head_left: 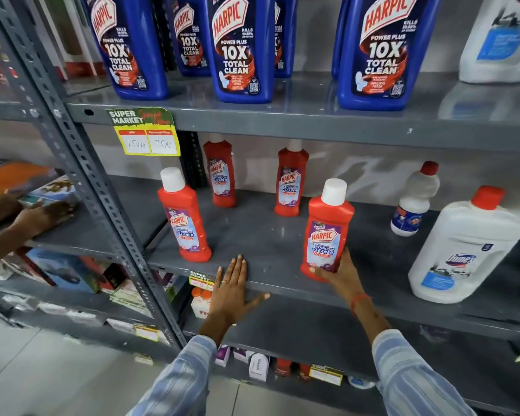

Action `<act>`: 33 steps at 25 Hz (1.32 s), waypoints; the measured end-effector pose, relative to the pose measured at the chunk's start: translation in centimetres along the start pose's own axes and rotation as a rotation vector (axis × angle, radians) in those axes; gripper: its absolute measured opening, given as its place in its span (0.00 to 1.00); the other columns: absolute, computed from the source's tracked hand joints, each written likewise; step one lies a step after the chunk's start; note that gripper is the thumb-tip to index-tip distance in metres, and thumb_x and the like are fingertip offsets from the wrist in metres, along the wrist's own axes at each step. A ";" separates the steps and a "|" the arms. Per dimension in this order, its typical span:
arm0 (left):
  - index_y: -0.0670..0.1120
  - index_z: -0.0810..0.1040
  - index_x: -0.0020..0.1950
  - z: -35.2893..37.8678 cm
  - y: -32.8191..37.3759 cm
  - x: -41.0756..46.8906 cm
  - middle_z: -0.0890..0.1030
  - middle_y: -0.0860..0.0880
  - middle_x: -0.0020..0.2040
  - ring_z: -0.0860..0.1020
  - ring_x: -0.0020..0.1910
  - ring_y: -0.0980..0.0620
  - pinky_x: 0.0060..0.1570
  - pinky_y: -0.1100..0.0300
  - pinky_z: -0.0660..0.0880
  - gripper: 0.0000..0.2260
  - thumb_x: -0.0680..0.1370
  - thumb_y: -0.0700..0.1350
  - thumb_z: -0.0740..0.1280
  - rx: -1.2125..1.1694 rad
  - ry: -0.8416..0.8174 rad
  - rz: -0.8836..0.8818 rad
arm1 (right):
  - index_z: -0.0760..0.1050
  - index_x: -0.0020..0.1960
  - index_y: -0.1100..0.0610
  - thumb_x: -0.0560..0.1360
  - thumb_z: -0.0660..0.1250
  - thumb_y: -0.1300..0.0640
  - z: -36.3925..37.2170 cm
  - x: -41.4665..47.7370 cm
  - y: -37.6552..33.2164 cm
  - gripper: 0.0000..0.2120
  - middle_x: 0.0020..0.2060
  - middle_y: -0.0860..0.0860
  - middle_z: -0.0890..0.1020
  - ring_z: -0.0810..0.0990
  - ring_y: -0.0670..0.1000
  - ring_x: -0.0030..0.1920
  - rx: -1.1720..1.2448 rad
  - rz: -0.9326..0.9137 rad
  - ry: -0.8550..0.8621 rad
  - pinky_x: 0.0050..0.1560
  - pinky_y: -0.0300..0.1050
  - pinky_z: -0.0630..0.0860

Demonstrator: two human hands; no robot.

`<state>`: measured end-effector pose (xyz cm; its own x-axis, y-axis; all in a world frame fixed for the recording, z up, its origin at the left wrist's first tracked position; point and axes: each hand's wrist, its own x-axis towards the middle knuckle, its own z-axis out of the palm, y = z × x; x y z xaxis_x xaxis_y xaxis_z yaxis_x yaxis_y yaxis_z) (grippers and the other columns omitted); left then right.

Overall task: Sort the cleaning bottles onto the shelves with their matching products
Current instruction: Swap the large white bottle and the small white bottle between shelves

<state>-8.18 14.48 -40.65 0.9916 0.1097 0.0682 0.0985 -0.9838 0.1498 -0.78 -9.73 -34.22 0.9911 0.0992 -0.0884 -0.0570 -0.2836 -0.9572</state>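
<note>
The right hand (339, 273) has its grip closed around the base of a red bottle (326, 232) with a white cap, standing upright at the front edge of the middle shelf (270, 235). The left hand (233, 291) lies flat and released, fingers spread, on that shelf's front lip, holding nothing. Three more red bottles stand on the same shelf: one near the left post (184, 216) and two at the back (221, 172), (290, 178). To the right stand a small white bottle (415, 199) and a large white jug (463, 247), both red-capped. Blue bottles (240, 46) line the shelf above. At far left another person's hand (42, 216) rests on the neighbouring shelf
</note>
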 end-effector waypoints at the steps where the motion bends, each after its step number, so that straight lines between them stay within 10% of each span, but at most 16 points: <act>1: 0.42 0.46 0.77 0.0 0.0 0.1 0.46 0.47 0.78 0.43 0.76 0.51 0.73 0.50 0.37 0.54 0.62 0.78 0.31 0.007 0.002 -0.001 | 0.62 0.68 0.56 0.64 0.76 0.62 0.1 0.1 0.1 0.38 0.63 0.57 0.76 0.76 0.54 0.58 0.012 0.007 0.006 0.61 0.54 0.73; 5: 0.42 0.53 0.76 -1.2 0.9 0.8 0.55 0.46 0.77 0.50 0.76 0.50 0.73 0.49 0.41 0.53 0.63 0.77 0.30 -0.017 0.021 0.021 | 0.61 0.68 0.57 0.65 0.75 0.62 0.2 -0.3 0.0 0.37 0.64 0.58 0.75 0.75 0.57 0.61 -0.005 0.001 0.023 0.62 0.54 0.72; 8: 0.45 0.67 0.70 -3.5 3.5 1.7 0.71 0.45 0.70 0.65 0.71 0.47 0.73 0.50 0.51 0.32 0.77 0.66 0.50 -0.025 0.125 0.135 | 0.63 0.66 0.59 0.64 0.76 0.62 -0.6 -0.6 -0.8 0.35 0.63 0.58 0.76 0.76 0.59 0.61 -0.096 0.013 0.030 0.61 0.54 0.73; 12: 0.43 0.81 0.52 -7.5 9.2 2.0 0.84 0.43 0.49 0.80 0.50 0.42 0.52 0.49 0.75 0.17 0.75 0.54 0.62 -0.117 0.466 0.266 | 0.64 0.65 0.62 0.63 0.77 0.59 -3.9 -1.0 -2.7 0.36 0.64 0.58 0.74 0.73 0.59 0.64 -0.388 -0.004 -0.119 0.64 0.50 0.70; 23: 0.41 0.79 0.53 -20.5 31.9 -0.2 0.82 0.44 0.47 0.75 0.47 0.44 0.46 0.50 0.71 0.10 0.76 0.44 0.65 -0.283 1.141 0.507 | 0.72 0.59 0.60 0.72 0.68 0.51 -26.0 -10.0 -18.5 0.20 0.57 0.58 0.80 0.76 0.61 0.57 -1.060 -0.451 -0.077 0.57 0.51 0.72; 28: 0.40 0.71 0.67 -24.3 37.6 1.4 0.76 0.43 0.64 0.68 0.65 0.48 0.63 0.53 0.63 0.23 0.76 0.50 0.64 -0.205 1.153 0.437 | 0.74 0.54 0.56 0.68 0.72 0.51 -33.3 -11.2 -22.7 0.17 0.43 0.51 0.83 0.80 0.55 0.47 -0.619 -0.725 0.268 0.54 0.57 0.77; 33: 0.41 0.61 0.74 -23.7 38.8 3.9 0.64 0.43 0.74 0.63 0.72 0.45 0.72 0.48 0.50 0.32 0.78 0.61 0.53 -0.028 0.883 0.306 | 0.67 0.61 0.61 0.64 0.76 0.50 -33.8 -6.3 -23.3 0.32 0.58 0.58 0.78 0.77 0.54 0.56 -0.160 -0.705 0.412 0.58 0.49 0.75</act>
<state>-2.49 -19.94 -11.23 0.5502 -0.0739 0.8317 -0.1696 -0.9852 0.0247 -1.59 -36.00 -2.05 0.7547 -0.0435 0.6546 0.5803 -0.4212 -0.6970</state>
